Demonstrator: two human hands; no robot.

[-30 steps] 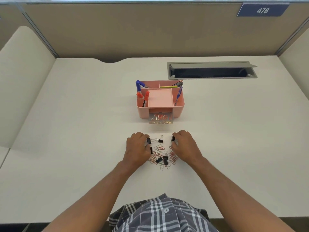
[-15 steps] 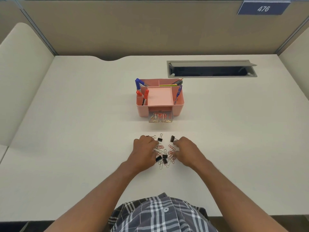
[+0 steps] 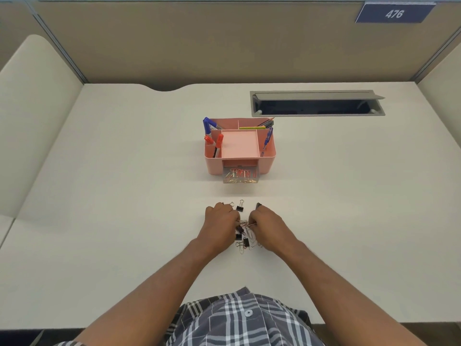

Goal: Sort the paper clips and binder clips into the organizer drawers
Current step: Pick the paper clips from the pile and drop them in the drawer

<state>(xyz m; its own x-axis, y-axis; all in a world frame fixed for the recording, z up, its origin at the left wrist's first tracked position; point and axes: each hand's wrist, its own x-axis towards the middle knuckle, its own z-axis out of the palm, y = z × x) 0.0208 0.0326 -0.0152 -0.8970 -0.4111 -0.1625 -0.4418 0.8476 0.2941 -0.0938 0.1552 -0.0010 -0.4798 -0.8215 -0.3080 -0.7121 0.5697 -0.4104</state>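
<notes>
Head view: a pale desk (image 3: 104, 196) sits in a cubicle with tan partition walls (image 3: 199, 41); a blue plate (image 3: 393, 13) on the back wall reads 476, and a grey cable hatch (image 3: 316, 103) stands open in the desktop. A pink organizer (image 3: 240, 146) holds pens, its clear drawer (image 3: 240, 176) pulled out with clips inside. Nearer, the left hand (image 3: 219, 224) and right hand (image 3: 268, 227) curl over a pile of clips (image 3: 244, 236), fingers pinching paper clips between them. One binder clip (image 3: 240, 207) lies just beyond the hands.

clip pile (image 3: 244, 236) before organizer (image 3: 240, 148), between hands
</notes>
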